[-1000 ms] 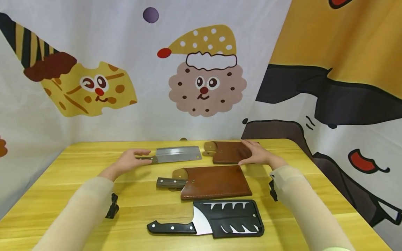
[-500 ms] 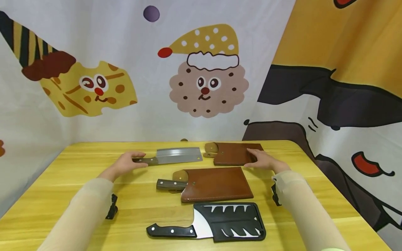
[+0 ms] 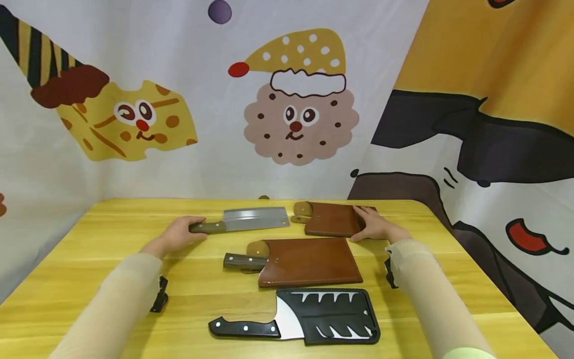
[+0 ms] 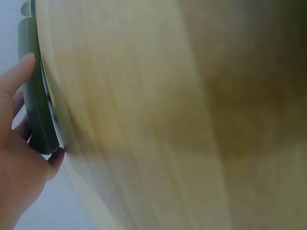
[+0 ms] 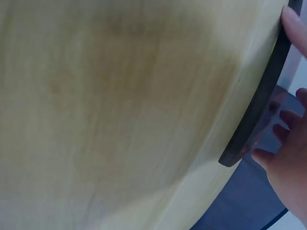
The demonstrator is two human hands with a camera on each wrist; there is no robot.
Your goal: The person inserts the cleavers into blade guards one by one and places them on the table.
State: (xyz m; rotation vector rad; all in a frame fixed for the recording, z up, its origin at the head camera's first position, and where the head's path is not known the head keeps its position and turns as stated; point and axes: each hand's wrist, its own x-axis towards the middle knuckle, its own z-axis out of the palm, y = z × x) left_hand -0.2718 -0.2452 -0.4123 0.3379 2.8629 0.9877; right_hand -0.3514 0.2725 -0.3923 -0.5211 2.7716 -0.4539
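In the head view my left hand (image 3: 177, 234) grips the rear of the handle of a bare-bladed cleaver (image 3: 257, 219) at the back of the table. Its thumb lies along the olive-green handle (image 4: 36, 86) in the left wrist view, with the other fingers on the far side and at the butt. My right hand (image 3: 376, 224) spans the right end of a small brown leather knife sheath (image 3: 332, 219), thumb at the near edge, fingers over the top. The right wrist view shows that thumb against the sheath's dark edge and the other fingers loosely bent.
In front lies a larger brown leather sheath (image 3: 311, 262) with a dark-handled knife (image 3: 242, 261) in it. Nearer still is a black-handled cleaver (image 3: 244, 328) in a black slotted cover (image 3: 336, 316). A cartoon-print curtain (image 3: 215, 149) hangs behind the wooden table (image 3: 112, 224).
My left hand has slid left along the cleaver's handle, its fingers closing in around it. My right hand has shifted slightly right on the small sheath. The head view has moved a little.
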